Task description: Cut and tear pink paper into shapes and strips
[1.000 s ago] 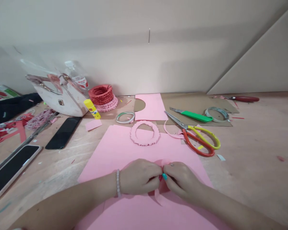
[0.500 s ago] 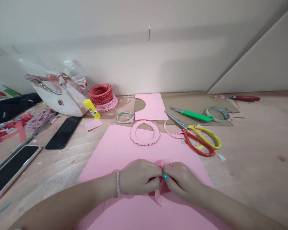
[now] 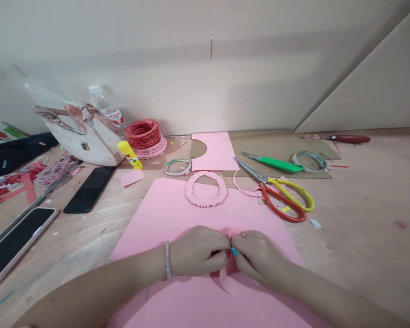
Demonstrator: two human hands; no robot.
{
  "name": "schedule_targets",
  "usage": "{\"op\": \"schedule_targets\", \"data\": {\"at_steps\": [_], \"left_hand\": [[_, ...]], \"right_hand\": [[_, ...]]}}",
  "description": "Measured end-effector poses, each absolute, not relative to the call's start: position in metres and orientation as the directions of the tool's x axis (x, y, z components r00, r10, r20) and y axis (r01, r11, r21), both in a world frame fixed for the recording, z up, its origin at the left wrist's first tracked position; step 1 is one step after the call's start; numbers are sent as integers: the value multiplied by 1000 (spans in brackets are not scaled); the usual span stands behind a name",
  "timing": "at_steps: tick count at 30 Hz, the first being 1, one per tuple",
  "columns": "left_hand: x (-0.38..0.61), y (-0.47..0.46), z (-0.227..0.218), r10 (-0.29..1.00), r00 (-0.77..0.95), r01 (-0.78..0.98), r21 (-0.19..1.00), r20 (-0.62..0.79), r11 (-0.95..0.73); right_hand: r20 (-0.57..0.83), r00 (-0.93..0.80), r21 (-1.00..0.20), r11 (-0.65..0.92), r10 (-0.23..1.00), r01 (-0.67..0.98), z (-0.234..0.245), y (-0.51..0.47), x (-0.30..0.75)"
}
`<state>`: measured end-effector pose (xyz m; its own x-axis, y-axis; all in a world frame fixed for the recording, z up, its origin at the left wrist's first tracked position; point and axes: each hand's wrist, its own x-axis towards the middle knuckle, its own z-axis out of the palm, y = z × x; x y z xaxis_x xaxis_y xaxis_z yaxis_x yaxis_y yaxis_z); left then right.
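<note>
**"What were the fingers doing?"**

"The fingers of the left hand [image 3: 198,253] and right hand [image 3: 259,259] were closed and met at the tips, pinching a curled piece of pink paper [image 3: 226,280]. Its loose end curved toward the near side."

"Could you see the pinched part?"

"No, the fingers hid most of it. A bit of red showed between them, but I couldn't tell what it was."

"What lay under the hands?"

"A large pink paper sheet [image 3: 157,223], with a scalloped pink paper ring [image 3: 206,202] on its far edge."

"And farther out?"

"Orange-and-yellow-handled scissors [image 3: 283,200] lay to the right, near a green-handled tool [image 3: 280,165] on cardboard [image 3: 269,146]. Far left, a yellow glue stick [image 3: 130,155] stood tilted beside stacked red paper rings [image 3: 141,134]. Two phones [image 3: 89,189] lay nearer on the left."
</note>
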<state>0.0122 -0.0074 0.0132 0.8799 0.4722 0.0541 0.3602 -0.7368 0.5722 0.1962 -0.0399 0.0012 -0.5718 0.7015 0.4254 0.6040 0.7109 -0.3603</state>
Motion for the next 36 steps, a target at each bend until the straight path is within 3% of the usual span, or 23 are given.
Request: {"op": "schedule_targets", "data": {"at_steps": [10,36], "left_hand": [[13,-7,11,494,866,347,626,72,-699],[12,-8,9,478,874,336,605,84,-722]], "right_hand": [[419,-580,-348,714,699,608,1,-40,198],[394,-555,-442,680,733,585,0,-39,198]]}}
